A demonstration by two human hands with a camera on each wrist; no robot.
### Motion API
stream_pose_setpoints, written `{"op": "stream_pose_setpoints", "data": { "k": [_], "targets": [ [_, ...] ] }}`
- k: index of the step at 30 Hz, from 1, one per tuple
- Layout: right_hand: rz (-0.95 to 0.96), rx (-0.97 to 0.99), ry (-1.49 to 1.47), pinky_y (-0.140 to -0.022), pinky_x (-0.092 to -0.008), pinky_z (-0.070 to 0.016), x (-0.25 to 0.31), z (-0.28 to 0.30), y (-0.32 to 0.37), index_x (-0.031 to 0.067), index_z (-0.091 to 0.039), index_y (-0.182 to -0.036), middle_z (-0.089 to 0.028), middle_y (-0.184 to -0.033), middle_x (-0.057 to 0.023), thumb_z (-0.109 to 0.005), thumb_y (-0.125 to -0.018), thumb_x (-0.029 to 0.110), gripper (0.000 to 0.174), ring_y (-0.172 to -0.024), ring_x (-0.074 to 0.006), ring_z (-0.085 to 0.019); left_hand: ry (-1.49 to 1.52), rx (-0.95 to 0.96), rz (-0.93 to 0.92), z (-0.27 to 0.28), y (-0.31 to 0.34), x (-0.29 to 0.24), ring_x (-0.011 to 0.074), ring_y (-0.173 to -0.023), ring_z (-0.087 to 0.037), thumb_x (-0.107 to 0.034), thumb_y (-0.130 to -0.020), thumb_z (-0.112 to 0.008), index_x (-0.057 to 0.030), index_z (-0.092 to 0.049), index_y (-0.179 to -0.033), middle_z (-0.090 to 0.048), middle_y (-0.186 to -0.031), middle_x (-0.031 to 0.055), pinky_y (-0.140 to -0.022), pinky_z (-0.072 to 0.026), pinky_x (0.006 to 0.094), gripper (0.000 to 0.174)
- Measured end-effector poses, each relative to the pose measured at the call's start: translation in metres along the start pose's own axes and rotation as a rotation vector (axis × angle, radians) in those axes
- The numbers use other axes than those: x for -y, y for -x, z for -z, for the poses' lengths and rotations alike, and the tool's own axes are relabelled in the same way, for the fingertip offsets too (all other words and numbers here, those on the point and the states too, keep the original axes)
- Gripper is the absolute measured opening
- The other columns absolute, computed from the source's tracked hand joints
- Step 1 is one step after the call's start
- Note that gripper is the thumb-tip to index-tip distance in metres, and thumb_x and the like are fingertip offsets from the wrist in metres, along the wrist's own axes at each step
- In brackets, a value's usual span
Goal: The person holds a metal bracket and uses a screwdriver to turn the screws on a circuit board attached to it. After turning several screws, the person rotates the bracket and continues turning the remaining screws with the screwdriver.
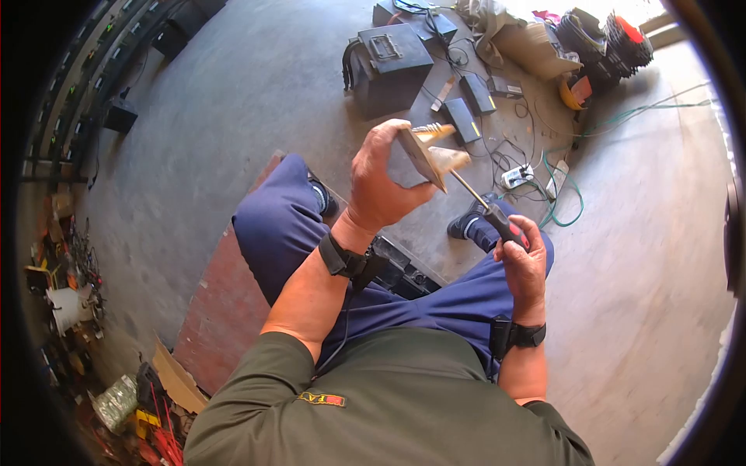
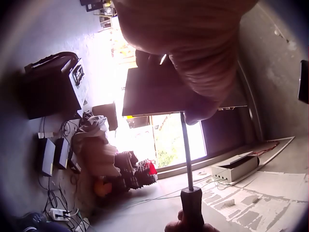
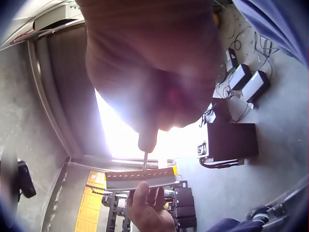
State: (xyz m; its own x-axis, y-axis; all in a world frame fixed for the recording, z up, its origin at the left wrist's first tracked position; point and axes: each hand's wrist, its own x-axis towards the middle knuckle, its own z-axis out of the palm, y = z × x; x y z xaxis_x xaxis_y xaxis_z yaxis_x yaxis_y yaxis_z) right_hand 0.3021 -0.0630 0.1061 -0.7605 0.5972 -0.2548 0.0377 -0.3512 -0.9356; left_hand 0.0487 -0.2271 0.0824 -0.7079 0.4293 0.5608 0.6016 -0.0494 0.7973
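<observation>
The left hand holds a flat plate, the right hand grips a screwdriver, and a black box sits on the floor.

L hand w/ plate, R hand w/ screwdriver, blk box

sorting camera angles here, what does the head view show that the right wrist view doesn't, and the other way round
Only the head view: the red-brown board by the person's legs and the shirt badge.
Only the right wrist view: orange-yellow panels and a row of holes along the edge of the plate.
Both: the left hand holding that plate, the right hand gripping the screwdriver, and the large black box.
</observation>
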Motion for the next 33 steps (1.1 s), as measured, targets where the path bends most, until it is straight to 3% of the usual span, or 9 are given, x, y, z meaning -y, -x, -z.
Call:
{"op": "stream_pose_setpoints", "data": {
  "k": [2, 8, 21, 24, 26, 27, 29, 31, 33],
  "targets": [
    [-0.018, 0.041, -0.078, -0.072, -0.0289, -0.0515, -0.006, 0.007, -0.001, 0.0002, -0.055, -0.131, -0.065, -0.092, -0.0075, -0.073, -0.085, 0.004, 0.049, -0.075, -0.0154, -0.062, -0.047, 0.008, -0.134, 0.001, -0.002, -0.007, 0.0346, -0.116, -0.064, -0.009, -0.057, -0.091, -0.0038, -0.051, -0.134, -0.063, -0.123, 0.0192, -0.102, -0.0513, 0.0426, 0.087],
    [-0.051, 0.052, -0.11, -0.074, -0.0297, -0.0514, -0.011, 0.014, 0.0, 0.0001, -0.054, -0.13, -0.064, -0.089, -0.0094, -0.071, -0.085, 0.002, 0.049, -0.076, -0.0176, -0.061, -0.05, -0.026, -0.313, -0.002, -0.005, -0.01, 0.0408, -0.116, -0.062, -0.008, -0.056, -0.087, -0.0013, -0.051, -0.133, -0.061, -0.124, 0.0227, -0.102, -0.0506, 0.0463, 0.085],
    [-0.096, -0.008, -0.089, -0.073, -0.0285, -0.0523, -0.01, 0.005, 0.0, -0.0005, -0.054, -0.13, -0.066, -0.092, -0.0092, -0.071, -0.086, 0.004, 0.047, -0.075, -0.0159, -0.062, -0.094, -0.01, -0.233, -0.003, -0.002, -0.004, 0.0398, -0.112, -0.064, -0.008, -0.055, -0.087, -0.0011, -0.05, -0.132, -0.062, -0.122, 0.0225, -0.099, -0.0518, 0.0451, 0.085],
    [-0.105, -0.013, -0.072, -0.069, -0.027, -0.0514, -0.005, 0.002, 0.0, -0.001, -0.056, -0.129, -0.066, -0.092, -0.0085, -0.071, -0.089, 0.008, 0.043, -0.072, -0.0135, -0.061, -0.067, 0.006, -0.152, -0.006, 0.002, -0.001, 0.0349, -0.112, -0.066, -0.009, -0.058, -0.089, -0.0005, -0.05, -0.133, -0.063, -0.124, 0.0188, -0.1, -0.0519, 0.0428, 0.085],
    [-0.103, -0.012, -0.038, -0.063, -0.0245, -0.0492, 0.0, -0.003, 0.0, -0.0014, -0.06, -0.125, -0.065, -0.092, -0.007, -0.07, -0.094, 0.015, 0.037, -0.068, -0.0101, -0.059, 0.332, 0.049, 0.278, -0.01, 0.003, 0.003, 0.0277, -0.113, -0.066, -0.009, -0.064, -0.091, 0.0015, -0.05, -0.135, -0.065, -0.125, 0.0151, -0.102, -0.0515, 0.0402, 0.083],
    [-0.103, -0.019, -0.042, -0.063, -0.0245, -0.0492, 0.0, -0.006, 0.0, -0.0014, -0.06, -0.125, -0.065, -0.092, -0.007, -0.07, -0.094, 0.015, 0.037, -0.068, -0.0101, -0.059, 0.335, 0.057, 0.279, -0.01, 0.005, 0.005, 0.0277, -0.113, -0.066, -0.009, -0.064, -0.091, 0.0015, -0.05, -0.135, -0.065, -0.125, 0.0151, -0.102, -0.0515, 0.0402, 0.083],
    [-0.032, -0.088, 0.097, -0.063, -0.0242, -0.0485, 0.001, -0.013, -0.001, -0.0012, -0.06, -0.125, -0.065, -0.092, -0.0059, -0.07, -0.094, 0.014, 0.036, -0.067, -0.0098, -0.058, 0.517, 0.054, 0.597, -0.009, 0.006, 0.009, 0.0209, -0.113, -0.065, -0.01, -0.068, -0.091, 0.0056, -0.051, -0.131, -0.067, -0.12, 0.0139, -0.102, -0.0524, 0.0375, 0.076],
    [-0.021, -0.108, 0.145, -0.065, -0.0239, -0.0495, 0.008, -0.023, 0.0, -0.001, -0.058, -0.127, -0.063, -0.098, -0.0057, -0.07, -0.092, 0.012, 0.038, -0.072, -0.0093, -0.058, 0.537, 0.036, 0.611, -0.011, 0.008, 0.013, 0.0206, -0.109, -0.067, -0.008, -0.066, -0.091, 0.0073, -0.052, -0.129, -0.068, -0.117, 0.015, -0.098, -0.054, 0.0355, 0.076],
    [0.142, -0.129, 0.273, -0.069, -0.0238, -0.051, 0.021, -0.037, 0.002, 0.0004, -0.056, -0.128, -0.062, -0.104, -0.0062, -0.068, -0.09, 0.01, 0.041, -0.076, -0.0094, -0.058, 0.537, 0.038, 0.687, -0.012, 0.01, 0.017, 0.0197, -0.104, -0.068, -0.008, -0.067, -0.091, 0.0078, -0.052, -0.128, -0.069, -0.115, 0.0146, -0.094, -0.056, 0.034, 0.074]
  ]
}}
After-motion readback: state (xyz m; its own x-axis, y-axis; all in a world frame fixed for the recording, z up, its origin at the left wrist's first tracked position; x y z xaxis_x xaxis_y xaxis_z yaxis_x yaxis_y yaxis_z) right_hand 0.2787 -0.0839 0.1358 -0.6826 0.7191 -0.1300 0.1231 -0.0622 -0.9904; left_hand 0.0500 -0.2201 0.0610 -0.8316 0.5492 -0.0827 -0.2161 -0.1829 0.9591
